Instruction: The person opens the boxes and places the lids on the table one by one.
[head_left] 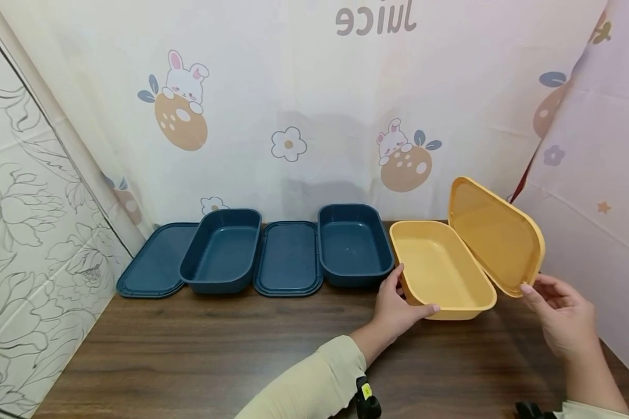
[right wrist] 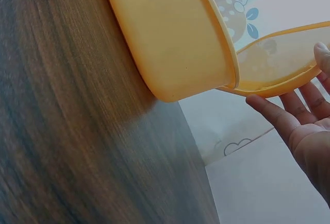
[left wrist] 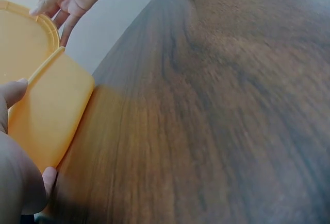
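A yellow rectangular food container point(head_left: 440, 273), without its lid on, sits at the right end of the row. My left hand point(head_left: 395, 308) grips its near left corner, thumb along the front wall and fingers at the left side. My right hand point(head_left: 566, 314) pinches the yellow lid point(head_left: 498, 238) by its near edge, thumb on the face and fingers behind. This lid stands tilted up along the container's right side. In the right wrist view, the lid point(right wrist: 278, 74) overlaps the container's rim, and the right fingers point(right wrist: 278, 118) support its edge from below.
Left of the yellow container stands a dark blue container point(head_left: 353, 247). Further left lie a flat blue lid point(head_left: 288, 259), another blue container point(head_left: 222, 250) and another blue lid point(head_left: 159, 262). All are on a brown wooden table point(head_left: 215, 349), with a printed curtain point(head_left: 314, 75) behind.
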A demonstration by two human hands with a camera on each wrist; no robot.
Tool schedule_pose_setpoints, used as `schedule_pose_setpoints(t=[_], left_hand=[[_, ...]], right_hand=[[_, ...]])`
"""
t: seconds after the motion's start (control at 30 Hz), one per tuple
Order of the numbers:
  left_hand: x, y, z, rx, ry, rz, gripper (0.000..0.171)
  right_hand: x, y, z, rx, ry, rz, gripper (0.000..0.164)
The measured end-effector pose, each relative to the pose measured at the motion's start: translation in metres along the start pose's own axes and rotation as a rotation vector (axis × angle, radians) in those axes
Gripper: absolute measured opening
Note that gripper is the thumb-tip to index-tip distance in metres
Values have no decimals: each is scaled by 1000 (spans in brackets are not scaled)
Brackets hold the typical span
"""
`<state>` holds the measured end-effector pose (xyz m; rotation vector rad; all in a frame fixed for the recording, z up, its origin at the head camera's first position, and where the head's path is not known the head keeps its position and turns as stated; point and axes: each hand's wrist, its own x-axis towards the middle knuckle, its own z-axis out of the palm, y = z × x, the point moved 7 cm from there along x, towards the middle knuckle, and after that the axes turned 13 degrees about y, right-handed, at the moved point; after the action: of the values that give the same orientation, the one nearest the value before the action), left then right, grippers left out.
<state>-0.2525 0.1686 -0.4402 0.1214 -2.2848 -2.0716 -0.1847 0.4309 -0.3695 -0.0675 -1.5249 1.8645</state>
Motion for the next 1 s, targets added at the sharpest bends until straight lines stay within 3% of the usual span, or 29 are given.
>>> schedule_pose_setpoints(t=[0.27,0.47,1.0], left_hand=[[-1,1,0,8,-3,2,94],[-1,1,0,4,-3,-5,93],[0,1,1,-2,-1,-11,94]], right_hand=[[1,5,0,355,-65,57,30],[6,7,-1,587,-132,53,30],[13,17,-8,599,-91,123,27]])
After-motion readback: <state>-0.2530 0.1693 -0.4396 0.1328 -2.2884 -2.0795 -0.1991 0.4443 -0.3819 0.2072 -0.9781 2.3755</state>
